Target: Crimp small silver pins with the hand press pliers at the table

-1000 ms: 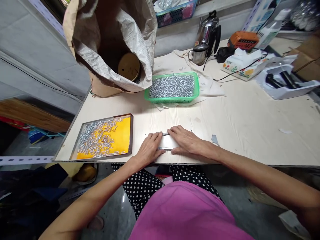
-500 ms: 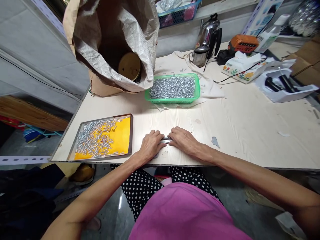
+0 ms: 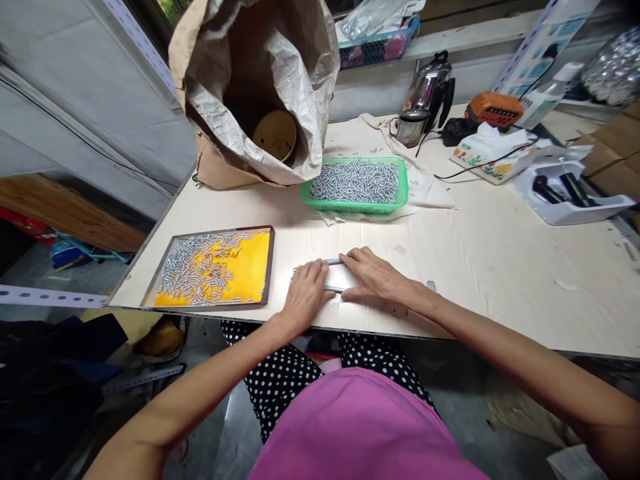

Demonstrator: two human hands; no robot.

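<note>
Tabletop: A pale, wood-grained tabletop (image 3: 490,267) spans the middle of the frame, its near edge running below the worker's wrists.
Sack: A brown paper sack (image 3: 295,73) with a crinkled, white woven lining gapes at upper left, a round container (image 3: 275,135) inside.
Tray: A shallow, dark-edged rectangular tray (image 3: 271,267) rests at centre left, shiny metal pins (image 3: 193,273) scattered over its yellow bottom.
Basket: A green plastic basket (image 3: 350,207) at upper centre brims with similar small, slender pieces.
Hands: At centre, the left hand (image 3: 307,290) and right hand (image 3: 375,277) grip opposite ends of the work — fingers bunched at the far side, thumbs near; how hard they pinch cannot be told.
Strips: Two slim metal strips (image 3: 333,289) lie between the hands, straight and grey. Nearly together half a second ago, they now stand apart, pale surface showing between — suggesting spacing is being adjusted.
</note>
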